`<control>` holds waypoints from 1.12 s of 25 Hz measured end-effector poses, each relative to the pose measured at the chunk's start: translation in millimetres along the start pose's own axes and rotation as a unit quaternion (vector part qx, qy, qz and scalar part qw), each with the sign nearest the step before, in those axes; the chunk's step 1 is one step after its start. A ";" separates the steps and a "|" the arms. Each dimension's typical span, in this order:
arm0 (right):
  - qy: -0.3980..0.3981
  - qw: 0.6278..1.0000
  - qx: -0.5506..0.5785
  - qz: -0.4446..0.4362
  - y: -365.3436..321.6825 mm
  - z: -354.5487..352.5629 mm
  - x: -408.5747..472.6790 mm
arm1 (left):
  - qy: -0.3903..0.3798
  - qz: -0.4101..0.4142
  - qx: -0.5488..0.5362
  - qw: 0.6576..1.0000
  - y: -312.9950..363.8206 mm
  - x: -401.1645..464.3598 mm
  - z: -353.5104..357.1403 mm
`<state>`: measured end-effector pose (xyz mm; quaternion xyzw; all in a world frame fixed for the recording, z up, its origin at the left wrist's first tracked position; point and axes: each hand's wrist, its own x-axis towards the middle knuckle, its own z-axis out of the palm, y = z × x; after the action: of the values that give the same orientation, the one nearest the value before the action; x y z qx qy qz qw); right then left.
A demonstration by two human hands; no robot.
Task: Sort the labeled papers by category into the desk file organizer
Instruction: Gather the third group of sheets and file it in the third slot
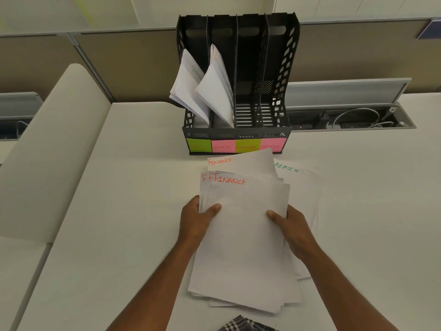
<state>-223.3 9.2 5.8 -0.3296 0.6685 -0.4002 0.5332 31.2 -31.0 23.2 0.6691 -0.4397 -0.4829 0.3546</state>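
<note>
A black four-slot file organizer (281, 68) stands at the back of the desk, its front carrying sticky labels HR, SPORTS, FINANCE, ADMIN. Papers lean in the HR slot (185, 87) and the SPORTS slot (217, 91); the FINANCE and ADMIN slots show bare floors. A stack of white sheets marked FINANCE in red (243, 235) is gripped on its left edge by my left hand (198, 220) and on its right edge by my right hand (291, 225). Beneath them a sheet marked ADMIN in green (300, 175) lies on the desk.
The white desk (119, 211) spreads wide on both sides. An open cable trough with wires (353, 118) runs behind the organizer on the right. Beige partition panels (131, 63) stand behind. A neighbouring desk top (47, 139) adjoins at left.
</note>
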 end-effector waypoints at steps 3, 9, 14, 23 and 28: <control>0.012 0.999 0.034 0.017 5.7 2.5 3.7 | 0.025 0.012 -0.011 1.000 0.8 -1.4 4.8; -0.019 0.993 0.109 0.032 2.2 -2.4 -1.3 | -0.052 -0.010 -0.108 0.993 5.6 0.5 -12.2; 0.043 0.989 0.071 -0.125 -58.5 9.4 -20.7 | -0.044 0.123 -0.124 0.984 44.6 -7.7 -25.0; 0.097 0.899 0.013 -0.427 -150.7 31.3 -59.1 | 0.100 0.349 -0.096 0.927 110.5 -33.3 -29.3; 0.066 0.939 -0.017 -0.337 -113.8 32.3 -38.6 | 0.057 0.259 -0.063 0.962 64.7 -20.4 -19.1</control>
<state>-181.9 -15.9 120.5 -0.5171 0.5589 -0.5659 0.3162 30.6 -34.4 93.6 0.5346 -0.5459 -0.3624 0.5337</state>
